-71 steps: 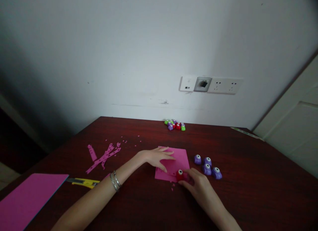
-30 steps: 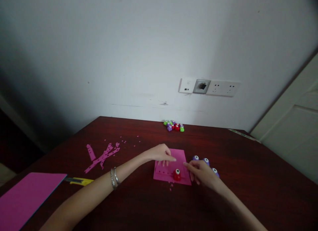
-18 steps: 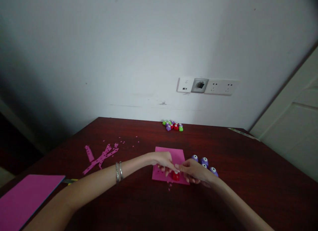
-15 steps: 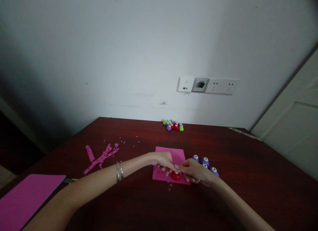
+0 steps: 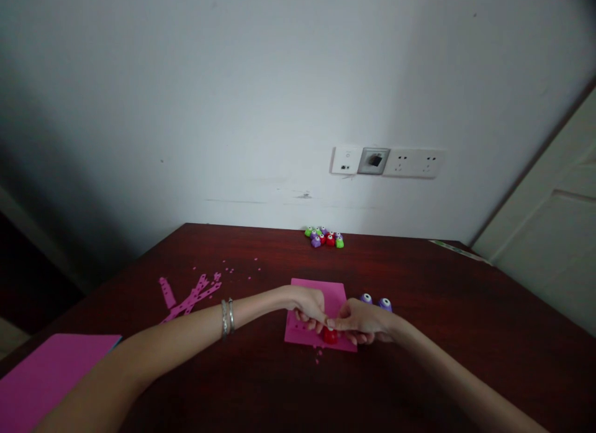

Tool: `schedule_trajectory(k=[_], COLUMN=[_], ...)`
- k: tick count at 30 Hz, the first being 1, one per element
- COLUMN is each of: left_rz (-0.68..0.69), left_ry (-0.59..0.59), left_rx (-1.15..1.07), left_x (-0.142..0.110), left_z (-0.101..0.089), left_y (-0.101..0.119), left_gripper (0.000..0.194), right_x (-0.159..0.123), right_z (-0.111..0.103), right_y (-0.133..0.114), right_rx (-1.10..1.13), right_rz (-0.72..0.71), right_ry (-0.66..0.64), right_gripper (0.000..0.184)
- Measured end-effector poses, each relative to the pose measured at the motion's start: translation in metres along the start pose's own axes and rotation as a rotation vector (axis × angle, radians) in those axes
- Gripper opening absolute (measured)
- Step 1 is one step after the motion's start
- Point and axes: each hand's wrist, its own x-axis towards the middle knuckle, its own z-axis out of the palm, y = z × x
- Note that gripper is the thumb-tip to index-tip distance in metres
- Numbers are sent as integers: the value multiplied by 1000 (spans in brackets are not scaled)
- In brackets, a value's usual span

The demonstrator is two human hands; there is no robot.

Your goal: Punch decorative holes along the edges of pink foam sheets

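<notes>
A pink sheet [image 5: 333, 288] lies on the dark table, with small holes punched along its near part. At its near edge sits a red craft punch [image 5: 330, 335] with a white eye-like top, mostly covered by my fingers. My left hand [image 5: 308, 304] comes over the sheet, its fingers curled and its thumb on the punch's top. From the other side my right hand [image 5: 363, 319] closes around the punch, thumb meeting the left one on top. Just beyond my right hand stand purple craft punches [image 5: 384, 304], partly hidden by it. Tiny pink cut-outs [image 5: 318, 357] lie before the sheet.
Several green, purple and red punches [image 5: 330, 240] cluster near the wall. Punched pink strips [image 5: 198, 292] and scattered bits lie at the left. A larger pink sheet [image 5: 51, 364] is at the near left, partly under my left arm. Sockets [image 5: 412, 163] are on the wall.
Both hands stay on the red punch with their thumbs on top. My right forearm has risen slightly and now hides more of the purple punches. The view has shifted a little.
</notes>
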Motion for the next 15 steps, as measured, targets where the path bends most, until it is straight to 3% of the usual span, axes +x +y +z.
schedule_trajectory(k=[5,15], left_rz=[-14,-5], left_ry=[5,-47], left_rx=[21,28], left_x=[-6,4], left_z=[2,1], left_y=[6,-1], left_gripper=[31,32], right_x=[6,11], right_z=[-6,-8], right_y=[1,3], right_rx=[100,182], right_rz=[71,74], right_ry=[-131,-243], right_gripper=[49,44])
